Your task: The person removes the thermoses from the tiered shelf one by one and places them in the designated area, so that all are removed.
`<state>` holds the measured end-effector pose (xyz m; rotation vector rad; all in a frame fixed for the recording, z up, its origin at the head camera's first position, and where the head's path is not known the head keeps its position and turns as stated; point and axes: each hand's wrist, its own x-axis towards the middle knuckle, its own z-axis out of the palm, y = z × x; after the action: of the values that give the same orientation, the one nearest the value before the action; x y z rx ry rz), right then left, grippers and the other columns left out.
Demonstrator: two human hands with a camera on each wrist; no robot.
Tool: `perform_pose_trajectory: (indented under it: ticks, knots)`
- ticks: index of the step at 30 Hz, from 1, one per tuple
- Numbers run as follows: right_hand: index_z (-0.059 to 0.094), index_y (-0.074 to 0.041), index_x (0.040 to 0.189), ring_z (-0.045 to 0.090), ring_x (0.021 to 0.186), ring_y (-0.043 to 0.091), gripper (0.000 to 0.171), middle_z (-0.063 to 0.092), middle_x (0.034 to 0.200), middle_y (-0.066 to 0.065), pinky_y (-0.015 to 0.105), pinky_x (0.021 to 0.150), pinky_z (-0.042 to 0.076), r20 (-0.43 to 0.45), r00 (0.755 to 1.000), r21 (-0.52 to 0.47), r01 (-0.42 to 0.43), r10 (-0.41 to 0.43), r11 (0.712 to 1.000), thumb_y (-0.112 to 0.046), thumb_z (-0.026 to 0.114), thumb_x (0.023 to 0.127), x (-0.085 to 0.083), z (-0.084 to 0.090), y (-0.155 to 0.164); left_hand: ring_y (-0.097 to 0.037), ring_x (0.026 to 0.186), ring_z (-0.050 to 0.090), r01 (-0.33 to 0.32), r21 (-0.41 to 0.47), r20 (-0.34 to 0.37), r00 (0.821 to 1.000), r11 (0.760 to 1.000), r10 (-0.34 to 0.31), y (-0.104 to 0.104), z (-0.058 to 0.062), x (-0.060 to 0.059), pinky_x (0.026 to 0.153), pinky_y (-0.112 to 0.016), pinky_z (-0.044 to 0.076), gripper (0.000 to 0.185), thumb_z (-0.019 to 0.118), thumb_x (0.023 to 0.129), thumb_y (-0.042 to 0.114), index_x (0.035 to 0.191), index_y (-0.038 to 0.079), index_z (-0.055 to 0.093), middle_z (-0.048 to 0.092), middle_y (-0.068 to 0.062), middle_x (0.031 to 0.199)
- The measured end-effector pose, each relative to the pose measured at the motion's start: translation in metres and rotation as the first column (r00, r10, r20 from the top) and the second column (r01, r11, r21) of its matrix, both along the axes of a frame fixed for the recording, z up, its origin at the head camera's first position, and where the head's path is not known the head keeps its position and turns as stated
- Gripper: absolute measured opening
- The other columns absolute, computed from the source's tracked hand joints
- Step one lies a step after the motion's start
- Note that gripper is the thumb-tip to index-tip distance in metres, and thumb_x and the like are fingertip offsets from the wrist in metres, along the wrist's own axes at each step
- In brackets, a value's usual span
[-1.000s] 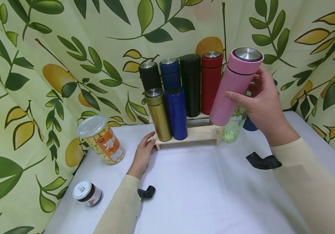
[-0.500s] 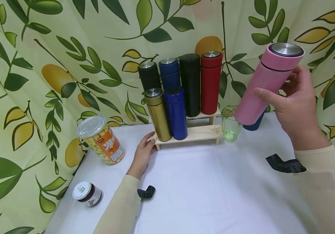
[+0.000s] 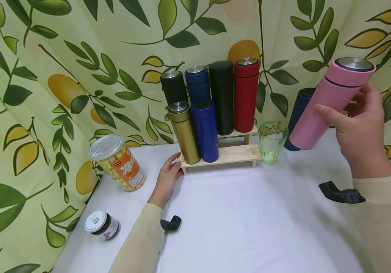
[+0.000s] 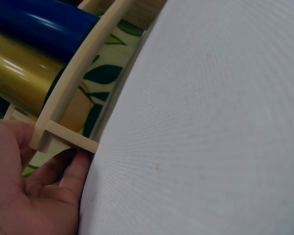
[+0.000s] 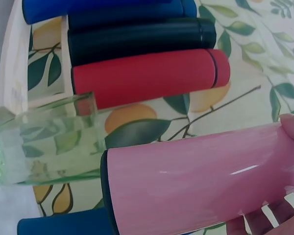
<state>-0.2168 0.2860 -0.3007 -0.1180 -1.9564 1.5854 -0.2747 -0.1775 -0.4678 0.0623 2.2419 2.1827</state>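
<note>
The pink flask (image 3: 330,104) is in your right hand (image 3: 360,132), held tilted in the air above the right side of the table, its steel-capped top leaning up and to the right. Your thumb crosses its front and your fingers (image 3: 374,96) curl round the far side, so the grasp is firm. Its lower end hangs in front of a dark blue flask (image 3: 297,110) that stands behind it on the white table (image 3: 250,220), and just right of the green glass (image 3: 272,142).

Your left hand (image 3: 166,180) rests on the table with relaxed fingers touching the left end of the wooden rack (image 3: 239,154); the left wrist view shows a fingertip (image 4: 78,169) against the rack's foot (image 4: 71,139). It grasps nothing.

On the rack's lower step stand a gold flask (image 3: 184,132) and a blue flask (image 3: 205,131); behind them stand a black, a blue, a taller black flask (image 3: 222,98) and a red flask (image 3: 246,94).

Farther left, a clear snack canister (image 3: 118,163) carries an orange label with white characters too small to read. A small dark jar (image 3: 101,225) near the table's edge has a white lid with print I cannot make out.
</note>
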Motion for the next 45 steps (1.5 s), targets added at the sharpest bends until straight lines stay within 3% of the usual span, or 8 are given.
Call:
perform_pose_trajectory:
  ticks: [9, 16, 23, 31, 45]
  knots:
    - [0.035, -0.032, 0.167, 0.046, 0.13, 0.011, 0.081, 0.047, 0.152, -0.007, 0.029, 0.107, 0.045, 0.081, 0.996, 0.007, 0.024, -0.024, 1.0, -0.012, 0.079, 0.102, -0.006, -0.019, 0.008, -0.037, 0.136, 0.059, -0.004, 0.001, 0.003, 1.0, 1.0, 0.004, 0.0, 0.001, 0.001, 0.113, -0.043, 0.051, 0.047, 0.053, 0.116, 0.014, 0.163, 0.009, 0.049, 0.053, -0.029, 0.154]
    - [0.034, -0.033, 0.168, 0.045, 0.127, 0.009, 0.08, 0.045, 0.147, -0.012, 0.031, 0.103, 0.043, 0.176, 0.983, 0.061, 0.033, -0.043, 0.998, -0.027, 0.08, 0.102, -0.015, -0.049, 0.013, -0.037, 0.134, 0.061, -0.003, -0.008, 0.002, 1.0, 1.0, 0.003, 0.0, 0.001, 0.0, 0.111, -0.043, 0.053, 0.047, 0.053, 0.116, 0.014, 0.164, 0.01, 0.05, 0.056, -0.028, 0.152]
    - [0.034, -0.03, 0.168, 0.045, 0.124, 0.008, 0.081, 0.045, 0.144, -0.011, 0.03, 0.103, 0.043, 0.184, 0.982, 0.093, 0.026, -0.043, 0.995, -0.027, 0.081, 0.102, -0.022, -0.073, 0.02, -0.037, 0.133, 0.062, -0.002, -0.004, -0.002, 1.0, 1.0, 0.002, -0.001, -0.001, -0.002, 0.11, -0.042, 0.054, 0.047, 0.053, 0.117, 0.014, 0.163, 0.01, 0.05, 0.056, -0.028, 0.151]
    - [0.034, -0.027, 0.168, 0.045, 0.123, 0.008, 0.081, 0.044, 0.138, -0.012, 0.031, 0.104, 0.045, 0.202, 0.979, 0.118, 0.014, -0.037, 0.993, -0.03, 0.081, 0.101, -0.028, -0.087, 0.025, -0.037, 0.135, 0.06, 0.005, -0.004, -0.003, 1.0, 1.0, -0.005, -0.002, -0.002, -0.003, 0.112, -0.043, 0.052, 0.047, 0.053, 0.117, 0.013, 0.164, 0.01, 0.049, 0.055, -0.028, 0.153]
    - [0.033, -0.025, 0.169, 0.043, 0.124, 0.008, 0.082, 0.044, 0.147, -0.003, 0.032, 0.108, 0.046, 0.209, 0.976, 0.146, 0.022, -0.053, 0.989, -0.03, 0.081, 0.102, -0.029, -0.097, 0.025, -0.036, 0.133, 0.061, 0.009, -0.004, 0.0, 1.0, 1.0, -0.009, 0.0, -0.001, -0.002, 0.109, -0.038, 0.054, 0.047, 0.052, 0.117, 0.013, 0.164, 0.01, 0.048, 0.055, -0.027, 0.153]
